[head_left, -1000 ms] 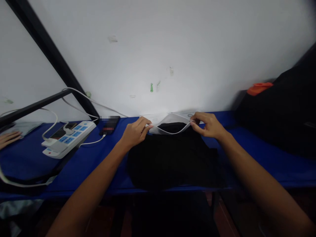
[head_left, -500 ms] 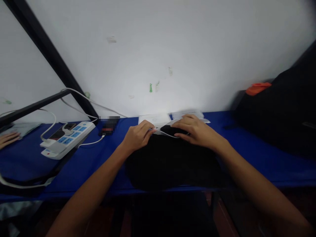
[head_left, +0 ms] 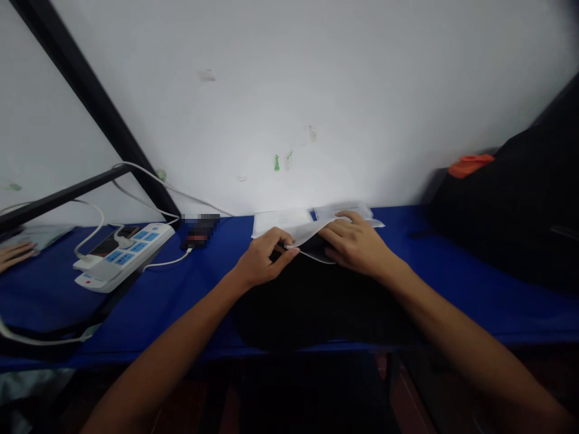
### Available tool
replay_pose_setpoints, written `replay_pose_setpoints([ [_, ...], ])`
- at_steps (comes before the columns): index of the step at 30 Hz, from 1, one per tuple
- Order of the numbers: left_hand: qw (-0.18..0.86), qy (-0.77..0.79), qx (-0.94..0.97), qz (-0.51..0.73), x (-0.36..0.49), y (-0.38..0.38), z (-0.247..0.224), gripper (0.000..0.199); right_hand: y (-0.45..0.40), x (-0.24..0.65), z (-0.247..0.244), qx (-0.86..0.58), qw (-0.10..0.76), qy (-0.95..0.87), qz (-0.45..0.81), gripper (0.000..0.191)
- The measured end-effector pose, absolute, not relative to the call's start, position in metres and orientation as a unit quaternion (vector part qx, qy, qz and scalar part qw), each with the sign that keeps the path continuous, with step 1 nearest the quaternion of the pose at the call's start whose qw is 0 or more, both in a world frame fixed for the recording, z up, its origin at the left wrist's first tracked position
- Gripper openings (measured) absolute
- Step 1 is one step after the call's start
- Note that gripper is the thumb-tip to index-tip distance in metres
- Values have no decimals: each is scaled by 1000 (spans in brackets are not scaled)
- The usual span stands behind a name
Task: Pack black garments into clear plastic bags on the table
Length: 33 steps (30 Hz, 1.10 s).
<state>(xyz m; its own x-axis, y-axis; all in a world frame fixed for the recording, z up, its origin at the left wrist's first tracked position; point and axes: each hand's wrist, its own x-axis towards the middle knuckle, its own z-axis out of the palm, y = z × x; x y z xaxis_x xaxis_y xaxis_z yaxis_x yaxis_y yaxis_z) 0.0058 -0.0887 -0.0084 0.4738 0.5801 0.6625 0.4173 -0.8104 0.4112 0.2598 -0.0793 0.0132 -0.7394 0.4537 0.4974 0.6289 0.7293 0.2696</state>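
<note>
In the middle of the blue surface, a thin pale bag (head_left: 309,232) has its mouth parted toward me, with something black in or behind the gap. My left hand (head_left: 269,258) pinches the left end of its edge between thumb and fingers. The fingers of my right hand (head_left: 353,244) reach into the opening at the right, bent and partly hidden; whether they grip anything cannot be made out. Black fabric (head_left: 316,313) lies below both hands. Behind them, against the wall, are a flat white packet (head_left: 275,220) and a clear packet (head_left: 362,211).
A white power strip (head_left: 129,256) with blue sockets and cables lies left on the blue surface (head_left: 172,301), beside a dark device (head_left: 201,230). Another person's hand (head_left: 15,254) shows at far left. A large black bag (head_left: 511,211) with an orange item (head_left: 470,165) stands right.
My left hand has moved right and slightly down with the pale edge. The bag's mouth gapes wider, and the fingers of my right hand have shifted lower into it.
</note>
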Motion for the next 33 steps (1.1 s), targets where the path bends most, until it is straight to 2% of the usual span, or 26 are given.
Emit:
replay_pose_setpoints([
  [6,-31,279,828,485,-8,-71,-5,11,-74,271,5,-206,380,-877,-209,51],
  [11,-52,329,826,456,-33,-36,-23,13,-68,277,0,-180,452,-855,-180,55],
  [13,-27,359,836,414,-42,-22,-32,16,-67,278,-1,-181,427,-873,-147,50],
  [17,33,439,845,302,-54,-5,-45,22,-65,277,-4,-186,309,-930,-73,35],
  [21,43,488,832,260,-59,1,-53,23,-66,272,-6,-206,219,-954,-7,34],
  [33,89,573,771,262,-56,7,-64,32,-69,270,-3,-234,175,-955,43,37],
])
